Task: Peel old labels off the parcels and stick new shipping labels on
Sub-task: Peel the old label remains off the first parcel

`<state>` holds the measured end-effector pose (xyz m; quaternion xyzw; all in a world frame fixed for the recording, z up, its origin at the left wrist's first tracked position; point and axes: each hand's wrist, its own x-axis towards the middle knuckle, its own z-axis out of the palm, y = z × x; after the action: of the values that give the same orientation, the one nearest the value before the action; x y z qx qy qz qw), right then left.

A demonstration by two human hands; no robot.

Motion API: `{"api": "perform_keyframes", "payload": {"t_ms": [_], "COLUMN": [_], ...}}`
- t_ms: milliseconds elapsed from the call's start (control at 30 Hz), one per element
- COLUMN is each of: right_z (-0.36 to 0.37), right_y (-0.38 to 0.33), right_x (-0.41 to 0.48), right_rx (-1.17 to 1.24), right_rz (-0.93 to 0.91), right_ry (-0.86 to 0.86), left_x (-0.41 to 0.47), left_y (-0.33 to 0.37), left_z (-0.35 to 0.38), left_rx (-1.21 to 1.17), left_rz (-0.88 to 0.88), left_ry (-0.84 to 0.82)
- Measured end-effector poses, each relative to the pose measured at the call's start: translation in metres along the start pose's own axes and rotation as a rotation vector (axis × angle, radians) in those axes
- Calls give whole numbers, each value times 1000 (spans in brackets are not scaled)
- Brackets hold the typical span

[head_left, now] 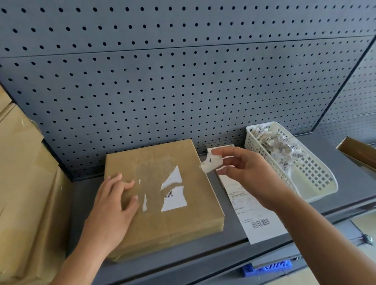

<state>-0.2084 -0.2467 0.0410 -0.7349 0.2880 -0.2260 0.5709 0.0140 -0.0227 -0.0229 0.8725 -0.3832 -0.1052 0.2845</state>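
Note:
A flat brown parcel lies on the grey shelf. Torn white remains of its old label, with a barcode, still stick to its top. My left hand rests on the parcel's left part, its fingers slightly bent. Above the parcel's right edge, my right hand pinches a crumpled white scrap of label. Right of the parcel, a long new shipping label with a barcode lies flat on the shelf, partly under my right hand.
A white perforated basket holding several crumpled label scraps stands at the right. Stacked cardboard boxes fill the left. A grey pegboard wall backs the shelf. An open brown box sits at the far right.

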Motion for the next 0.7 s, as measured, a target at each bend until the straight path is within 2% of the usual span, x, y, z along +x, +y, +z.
{"api": "perform_keyframes", "payload": {"t_ms": [100, 300, 467, 700], "right_z": [-16, -61, -112, -159], "right_y": [5, 22, 36, 55], "right_x": [-3, -1, 9, 22], "right_rx": [-34, -280, -625, -815], "right_rz": [12, -19, -32, -22], "right_ry": [67, 386, 603, 727], "left_x": [0, 0, 0, 0], "left_y": [0, 0, 0, 1], "left_z": [0, 1, 1, 1], "left_rx": [3, -8, 3, 0], "left_rz": [6, 15, 23, 23], "left_ry": [5, 26, 25, 32]}}
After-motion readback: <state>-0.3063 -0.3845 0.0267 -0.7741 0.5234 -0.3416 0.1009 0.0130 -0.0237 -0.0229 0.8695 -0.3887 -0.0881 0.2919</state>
